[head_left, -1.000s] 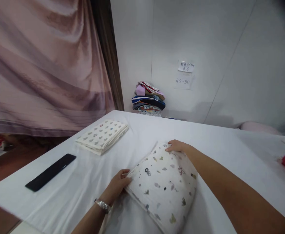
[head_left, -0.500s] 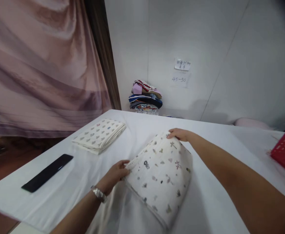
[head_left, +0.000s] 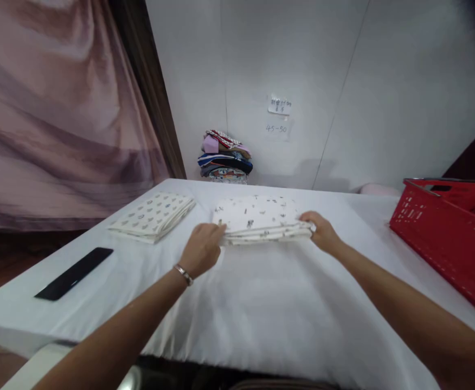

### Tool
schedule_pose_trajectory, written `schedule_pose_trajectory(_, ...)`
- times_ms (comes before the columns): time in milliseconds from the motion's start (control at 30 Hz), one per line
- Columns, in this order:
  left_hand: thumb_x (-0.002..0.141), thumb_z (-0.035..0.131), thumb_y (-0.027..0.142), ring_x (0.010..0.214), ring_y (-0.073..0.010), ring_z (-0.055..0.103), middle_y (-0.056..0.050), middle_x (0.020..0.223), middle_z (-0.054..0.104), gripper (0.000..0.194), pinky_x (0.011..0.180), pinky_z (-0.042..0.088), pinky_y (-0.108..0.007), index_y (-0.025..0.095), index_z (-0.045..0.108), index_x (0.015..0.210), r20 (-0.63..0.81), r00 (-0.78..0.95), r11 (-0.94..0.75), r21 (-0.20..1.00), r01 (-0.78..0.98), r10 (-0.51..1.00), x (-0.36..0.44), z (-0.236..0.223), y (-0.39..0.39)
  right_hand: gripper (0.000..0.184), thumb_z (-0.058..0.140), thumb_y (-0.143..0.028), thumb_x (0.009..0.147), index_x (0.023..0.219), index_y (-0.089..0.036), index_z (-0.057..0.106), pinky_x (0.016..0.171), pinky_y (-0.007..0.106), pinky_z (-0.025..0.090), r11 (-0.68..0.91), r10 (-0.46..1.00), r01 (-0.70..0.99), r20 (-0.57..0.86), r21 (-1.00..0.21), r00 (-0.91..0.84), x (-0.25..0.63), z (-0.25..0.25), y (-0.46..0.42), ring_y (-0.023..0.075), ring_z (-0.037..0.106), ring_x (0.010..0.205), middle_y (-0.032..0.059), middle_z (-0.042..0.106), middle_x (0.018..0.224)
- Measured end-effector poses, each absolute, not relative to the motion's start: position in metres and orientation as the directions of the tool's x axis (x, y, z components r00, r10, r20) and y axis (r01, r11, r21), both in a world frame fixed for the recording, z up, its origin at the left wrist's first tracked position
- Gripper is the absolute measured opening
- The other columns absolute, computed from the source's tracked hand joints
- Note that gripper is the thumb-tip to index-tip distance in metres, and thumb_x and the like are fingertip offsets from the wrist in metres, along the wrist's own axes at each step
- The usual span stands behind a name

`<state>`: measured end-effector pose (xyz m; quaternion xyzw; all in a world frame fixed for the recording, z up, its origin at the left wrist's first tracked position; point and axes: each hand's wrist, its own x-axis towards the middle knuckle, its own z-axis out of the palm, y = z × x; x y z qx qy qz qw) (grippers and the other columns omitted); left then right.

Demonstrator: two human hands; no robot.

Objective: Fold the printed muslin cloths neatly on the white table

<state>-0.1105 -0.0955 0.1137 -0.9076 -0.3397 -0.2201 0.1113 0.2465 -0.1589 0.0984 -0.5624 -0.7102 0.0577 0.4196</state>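
A folded white cloth with small printed figures (head_left: 257, 214) lies near the middle of the table, its layered edge facing me. My left hand (head_left: 203, 246) grips its left near corner, thumb and fingers closed on the layers. At the right near corner, my right hand (head_left: 319, 230) pinches the cloth's edge. Another folded white cloth, with a grey heart-like print (head_left: 154, 214), rests to the left, apart from both hands. A bracelet (head_left: 184, 274) circles my left wrist.
A black flat object (head_left: 75, 273) lies on the white-covered table (head_left: 262, 303) at the left. To the right stands a red plastic basket (head_left: 444, 233). A stack of folded fabrics (head_left: 225, 157) is behind the table by the wall, and a pink curtain (head_left: 58, 108) hangs at the left.
The printed cloth, tilted up between my hands before, now lies flat farther back with its layered edge toward me. My view has turned right, showing more of the red basket.
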Motion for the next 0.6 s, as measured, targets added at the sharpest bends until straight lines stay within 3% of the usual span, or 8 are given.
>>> schedule_pose_trajectory(100, 0.062, 0.045, 0.001, 0.093, -0.0217, 0.048, -0.009, 0.093, 0.057, 0.047, 0.088, 0.036, -0.038, 0.016, 0.055, 0.105, 0.333, 0.763, -0.814, 0.027, 0.580, 0.555, -0.108, 0.048, -0.122, 0.012, 0.053, -0.022, 0.072, 0.083, -0.022, 0.056, 0.086, 0.040, 0.041, 0.295, 0.921, 0.781, 0.381, -0.551, -0.080, 0.242, 0.025, -0.202, 0.0231, 0.052, 0.096, 0.0091, 0.059, 0.098)
schedule_pose_trajectory(200, 0.062, 0.045, 0.000, 0.095, -0.0219, 0.047, -0.008, 0.097, 0.056, 0.048, 0.088, 0.036, -0.039, 0.018, 0.055, 0.105, 0.291, 0.761, -0.806, 0.069, 0.588, 0.580, -0.109, 0.022, -0.135, 0.019, 0.047, -0.014, 0.071, 0.086, -0.022, 0.057, 0.089, 0.040, 0.041, 0.285, 0.931, 0.766, 0.356, -0.576, -0.078, 0.241, -0.011, -0.225, 0.0219, 0.051, 0.101, 0.0084, 0.059, 0.103)
schedule_pose_trajectory(333, 0.062, 0.045, 0.000, 0.097, -0.0223, 0.047, -0.009, 0.099, 0.055, 0.050, 0.089, 0.036, -0.039, 0.017, 0.054, 0.108, 0.305, 0.770, -0.821, 0.082, 0.566, 0.561, -0.114, 0.027, -0.136, 0.032, 0.042, -0.008, 0.068, 0.091, -0.022, 0.060, 0.094, 0.037, 0.039, 0.254, 0.951, 0.679, 0.304, -0.689, -0.047, 0.247, -0.004, -0.233, 0.0190, 0.050, 0.107, 0.0063, 0.056, 0.113)
schedule_pose_trajectory(433, 0.064, 0.046, 0.003, 0.100, -0.0224, 0.047, -0.009, 0.102, 0.055, 0.049, 0.091, 0.037, -0.039, 0.016, 0.054, 0.111, 0.322, 0.774, -0.834, 0.117, 0.538, 0.545, -0.119, 0.031, -0.134, 0.033, 0.042, -0.012, 0.069, 0.095, -0.023, 0.061, 0.085, 0.032, 0.044, 0.157, 0.972, 0.622, 0.231, -0.767, 0.040, 0.253, 0.011, -0.236, 0.0192, 0.051, 0.106, 0.0053, 0.054, 0.117)
schedule_pose_trajectory(500, 0.069, 0.048, 0.010, 0.100, -0.0221, 0.048, -0.010, 0.104, 0.054, 0.043, 0.090, 0.039, -0.038, 0.015, 0.054, 0.111, 0.326, 0.767, -0.833, 0.176, 0.525, 0.553, -0.121, 0.032, -0.132, 0.032, 0.046, -0.016, 0.072, 0.099, -0.023, 0.061, 0.078, 0.030, 0.047, 0.116, 0.978, 0.638, 0.199, -0.761, 0.060, 0.256, 0.018, -0.239, 0.0196, 0.053, 0.101, 0.0052, 0.054, 0.116)
schedule_pose_trajectory(600, 0.079, 0.046, 0.021, 0.096, -0.0198, 0.051, -0.009, 0.103, 0.056, 0.030, 0.086, 0.044, -0.034, 0.017, 0.057, 0.107, 0.304, 0.742, -0.800, 0.291, 0.524, 0.597, -0.123, 0.033, -0.128, 0.034, 0.047, -0.018, 0.075, 0.105, -0.024, 0.061, 0.076, 0.030, 0.047, 0.159, 0.982, 0.709, 0.183, -0.687, -0.043, 0.257, 0.023, -0.244, 0.0195, 0.054, 0.098, 0.0049, 0.053, 0.115)
